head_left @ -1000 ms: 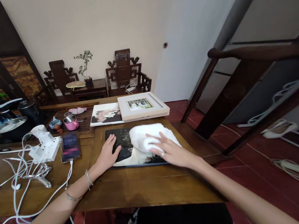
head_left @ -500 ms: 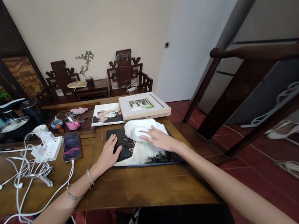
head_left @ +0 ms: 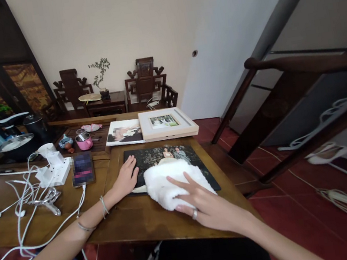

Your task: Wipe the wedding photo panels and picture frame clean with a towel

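A dark photo print (head_left: 177, 155) lies flat on the wooden table (head_left: 161, 219) in front of me. My left hand (head_left: 126, 179) rests flat on its left edge with fingers stretched out. My right hand (head_left: 201, 202) presses a white fluffy cloth (head_left: 165, 184) down on the near part of the print, fingers spread over the cloth. A ring shows on one finger of that hand.
Behind the print lie a light wooden picture frame (head_left: 167, 123) and another photo (head_left: 124, 133). A phone (head_left: 82, 169), a white power strip (head_left: 53, 173) and tangled white cables (head_left: 24, 206) sit to the left. A dark stair rail (head_left: 298, 66) runs on the right.
My right hand has drawn the cloth from the far part of the print toward me to its near edge. The left hand has stayed in place.
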The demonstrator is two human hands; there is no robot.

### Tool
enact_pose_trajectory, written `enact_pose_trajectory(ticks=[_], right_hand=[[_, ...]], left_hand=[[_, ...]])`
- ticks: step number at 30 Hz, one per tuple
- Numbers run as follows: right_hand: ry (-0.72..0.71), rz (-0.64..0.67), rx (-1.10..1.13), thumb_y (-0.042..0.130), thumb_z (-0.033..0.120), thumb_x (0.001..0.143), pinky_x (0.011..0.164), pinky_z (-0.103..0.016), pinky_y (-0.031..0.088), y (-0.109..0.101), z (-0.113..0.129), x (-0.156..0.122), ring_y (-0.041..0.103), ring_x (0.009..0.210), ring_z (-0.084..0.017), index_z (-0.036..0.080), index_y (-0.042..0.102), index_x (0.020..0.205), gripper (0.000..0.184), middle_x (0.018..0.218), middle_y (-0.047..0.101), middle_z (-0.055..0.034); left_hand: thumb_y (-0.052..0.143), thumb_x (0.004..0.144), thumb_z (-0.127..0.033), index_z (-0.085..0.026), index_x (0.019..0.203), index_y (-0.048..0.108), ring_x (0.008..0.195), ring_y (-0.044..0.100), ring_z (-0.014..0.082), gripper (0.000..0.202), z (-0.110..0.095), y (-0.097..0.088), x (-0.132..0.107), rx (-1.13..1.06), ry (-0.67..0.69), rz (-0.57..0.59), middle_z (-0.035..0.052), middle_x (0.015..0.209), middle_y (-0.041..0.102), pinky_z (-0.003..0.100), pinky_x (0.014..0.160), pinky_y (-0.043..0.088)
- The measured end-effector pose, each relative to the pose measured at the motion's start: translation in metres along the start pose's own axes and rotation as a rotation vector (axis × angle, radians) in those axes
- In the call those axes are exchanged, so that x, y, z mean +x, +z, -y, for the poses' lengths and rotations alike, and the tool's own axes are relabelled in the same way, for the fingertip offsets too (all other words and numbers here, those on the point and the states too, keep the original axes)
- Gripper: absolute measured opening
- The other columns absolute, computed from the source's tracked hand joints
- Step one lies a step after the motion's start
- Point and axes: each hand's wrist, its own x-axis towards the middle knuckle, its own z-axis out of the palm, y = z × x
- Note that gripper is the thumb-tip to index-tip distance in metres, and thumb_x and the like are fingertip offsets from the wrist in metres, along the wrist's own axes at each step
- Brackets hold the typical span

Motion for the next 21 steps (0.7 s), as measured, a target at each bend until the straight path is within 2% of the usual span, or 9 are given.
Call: enact_pose_trajectory(ticks=[2, 4, 10, 12, 14, 17, 21], right_hand=[[0.001, 0.017, 0.02, 0.03, 0.043, 0.095, 0.112, -0.054, 0.009, -0.002, 0.002, 0.0, 0.019, 0.137, -0.027, 0.02, 0.064, 0.106, 0.043, 0.145, 0.036, -0.0102], [0.017, 0.005, 0.029, 0.028, 0.044, 0.095, 0.112, -0.053, 0.009, -0.004, -0.007, 0.015, 0.021, 0.137, -0.026, 0.021, 0.062, 0.112, 0.044, 0.142, 0.04, -0.0087], [0.076, -0.133, -0.015, 0.024, 0.045, 0.096, 0.109, -0.057, 0.01, -0.009, -0.058, 0.099, 0.029, 0.134, -0.027, 0.021, 0.054, 0.124, 0.047, 0.138, 0.047, -0.008], [0.113, -0.153, -0.062, 0.023, 0.044, 0.096, 0.107, -0.057, 0.013, -0.009, -0.067, 0.121, 0.03, 0.133, -0.027, 0.02, 0.053, 0.125, 0.048, 0.137, 0.048, -0.0095], [0.136, -0.17, -0.128, 0.025, 0.045, 0.096, 0.106, -0.059, 0.015, -0.007, -0.068, 0.132, 0.027, 0.135, -0.029, 0.02, 0.051, 0.127, 0.048, 0.137, 0.047, -0.0117], [0.096, -0.178, -0.213, 0.028, 0.042, 0.096, 0.104, -0.063, 0.014, 0.001, -0.056, 0.123, 0.02, 0.136, -0.031, 0.018, 0.052, 0.127, 0.046, 0.137, 0.046, -0.0122], [0.001, -0.121, -0.208, 0.03, 0.038, 0.096, 0.106, -0.063, 0.012, 0.011, -0.023, 0.074, 0.015, 0.138, -0.031, 0.02, 0.059, 0.119, 0.041, 0.143, 0.039, -0.0067]], left_hand=[[0.031, 0.092, -0.029, -0.007, 0.131, 0.045, 0.135, 0.029, 0.0211, 0.046, 0.001, 0.0, 0.0, 0.004, 0.012, 0.01, 0.0146, 0.143, 0.037, 0.039, 0.112, 0.025], [0.03, 0.092, -0.028, -0.006, 0.131, 0.044, 0.136, 0.029, 0.0215, 0.047, 0.002, 0.001, 0.0, 0.012, 0.017, 0.014, 0.0151, 0.143, 0.036, 0.04, 0.112, 0.025], [0.032, 0.092, -0.028, -0.008, 0.131, 0.044, 0.135, 0.029, 0.0218, 0.045, 0.006, 0.002, 0.001, 0.022, 0.015, 0.019, 0.0147, 0.143, 0.037, 0.042, 0.112, 0.025], [0.03, 0.092, -0.027, -0.006, 0.131, 0.044, 0.136, 0.028, 0.0216, 0.046, 0.005, 0.001, 0.001, 0.024, 0.022, 0.03, 0.0156, 0.143, 0.037, 0.041, 0.112, 0.024], [0.029, 0.092, -0.026, -0.005, 0.13, 0.044, 0.136, 0.028, 0.0217, 0.046, 0.005, 0.0, 0.001, 0.023, 0.027, 0.037, 0.0167, 0.143, 0.037, 0.042, 0.112, 0.025], [0.028, 0.092, -0.024, -0.004, 0.13, 0.044, 0.135, 0.029, 0.022, 0.046, 0.005, 0.0, 0.001, 0.02, 0.032, 0.029, 0.0171, 0.143, 0.037, 0.042, 0.112, 0.025], [0.03, 0.092, -0.023, -0.005, 0.13, 0.044, 0.135, 0.03, 0.0227, 0.045, 0.009, 0.003, 0.001, 0.018, 0.043, 0.011, 0.0173, 0.142, 0.038, 0.043, 0.112, 0.027]])
